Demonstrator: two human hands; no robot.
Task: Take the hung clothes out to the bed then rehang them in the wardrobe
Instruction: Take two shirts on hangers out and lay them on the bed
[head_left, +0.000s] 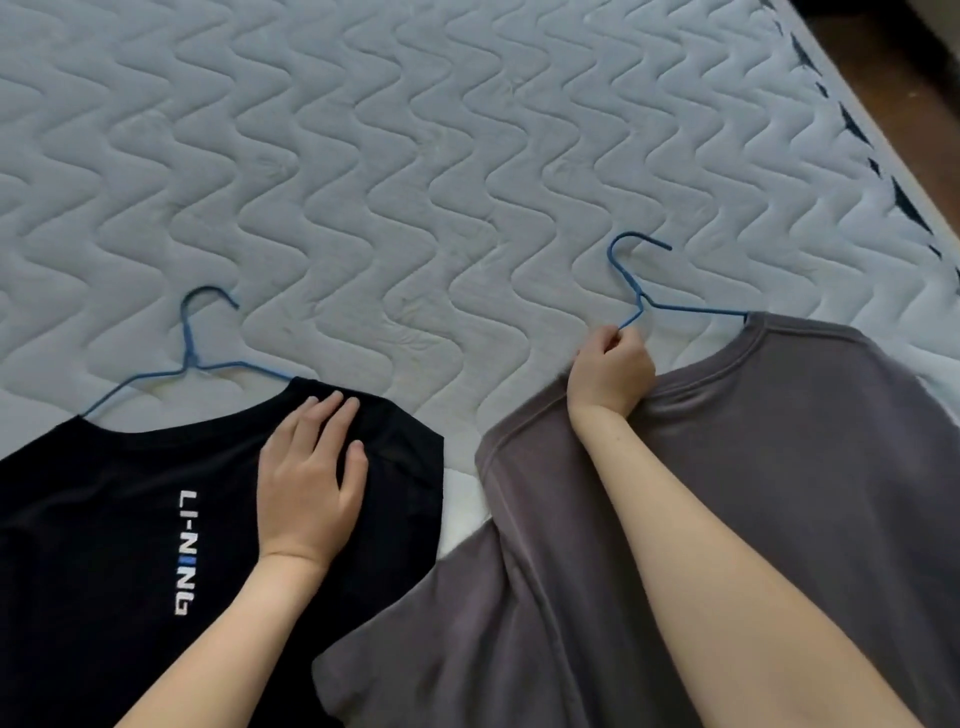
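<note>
Two T-shirts lie flat on the quilted mattress (415, 182), each on a blue wire hanger. The black T-shirt (104, 519) with white lettering is at the left, its hanger (189, 358) sticking out of the neck. My left hand (311, 478) rests flat on its right shoulder, fingers spread. The grey T-shirt (779, 493) lies at the right. My right hand (610, 376) is closed on the left arm of its blue hanger (641, 299) at the collar, and its fist also presses on the collar fabric.
The mattress edge (883, 156) with dark triangle trim runs diagonally at the right, with dark wooden floor (924, 62) beyond it. The wavy quilted surface stretches far ahead of the shirts.
</note>
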